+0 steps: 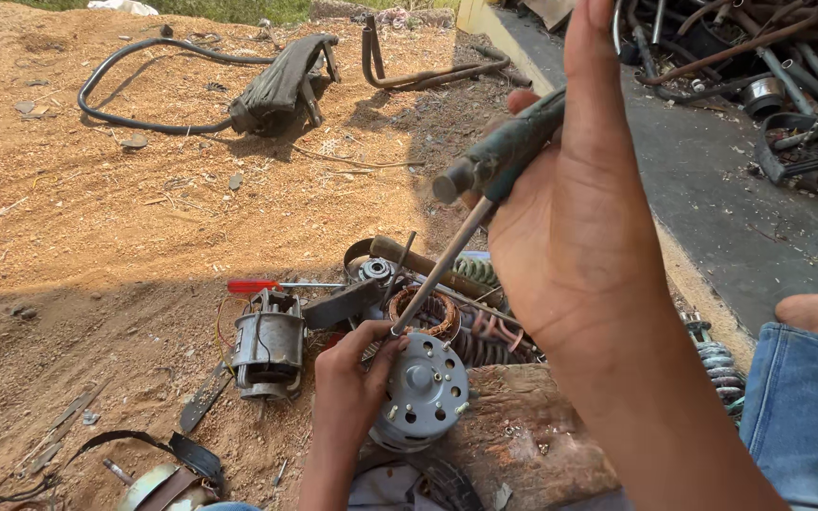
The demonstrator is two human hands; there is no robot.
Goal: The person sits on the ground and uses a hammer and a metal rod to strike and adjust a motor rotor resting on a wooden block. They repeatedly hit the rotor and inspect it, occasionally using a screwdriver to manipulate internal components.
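The left hand (352, 378) is wrapped around the side of a round grey motor housing (421, 393), its fingers curled on the rim and the thumb pressed near the top face; this housing is of cast metal, dull and dusty, with a ring of round holes and a raised hub in the middle, and it rests on the edge of a rough wooden block (523, 431) with cracked, reddish-brown grain. The right hand (570, 227) is raised close to the camera and closed on a screwdriver (485, 194), the fingers clenched around its worn greenish handle (the surface looks scuffed and faded), while the long, smooth steel shaft slants down and its tip meets the upper edge of the housing, just beside the left thumb. Behind the housing lie a copper winding (425, 310), shiny orange-brown and ring-shaped, and a second boxy grey motor (267, 345) on the sandy, reddish soil. A small red-handled screwdriver (262, 285) lies flat near it. Farther back, a black rubber hose (111, 80) curves over the ground. At right, a knee in blue denim (797, 407) shows.
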